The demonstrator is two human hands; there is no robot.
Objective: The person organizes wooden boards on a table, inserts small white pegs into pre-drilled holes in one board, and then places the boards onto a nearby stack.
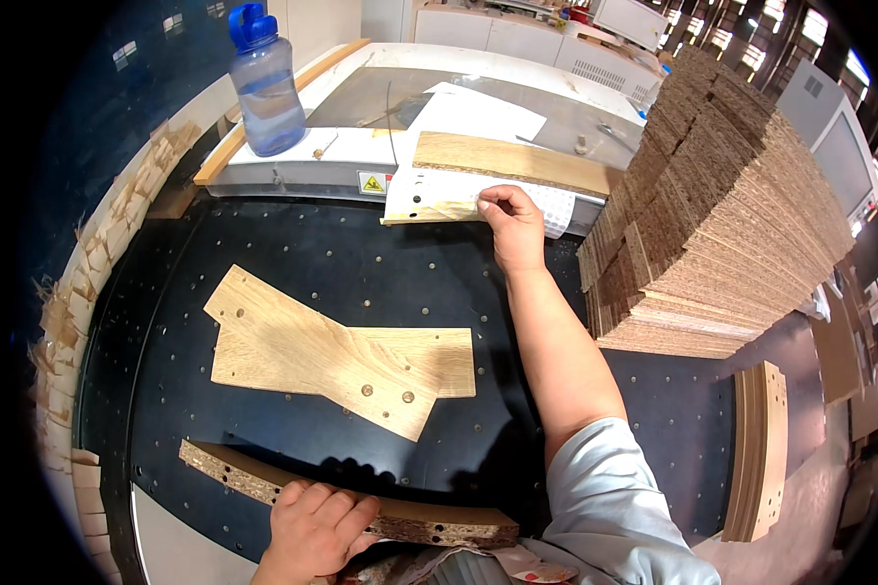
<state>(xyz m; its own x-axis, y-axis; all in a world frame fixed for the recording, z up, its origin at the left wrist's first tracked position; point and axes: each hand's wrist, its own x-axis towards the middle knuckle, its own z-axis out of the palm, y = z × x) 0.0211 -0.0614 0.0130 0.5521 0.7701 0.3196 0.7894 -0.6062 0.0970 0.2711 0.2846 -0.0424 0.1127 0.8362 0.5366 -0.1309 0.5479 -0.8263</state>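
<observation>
Near the front edge of the black table, my left hand point(317, 526) is closed over a long particle-board strip point(229, 468) standing on its narrow side, with dark holes along the face. My right hand point(514, 229) reaches to the far side, thumb and forefinger pinched together at a white sheet point(434, 190) draped over the machine's edge. Whatever lies between those fingertips is too small to make out. Part of that sheet carries rows of pale round dots, seemingly stickers. Between my hands, two wood-grain boards point(302, 341) with drilled holes lie crossed on the table.
A tall stack of particle-board pieces point(702, 214) stands at the right. Several curved boards point(756, 453) are stacked nearer on that side. A blue water bottle point(268, 93) stands far left. Behind the dotted sheet lies a wood-grain strip point(507, 161).
</observation>
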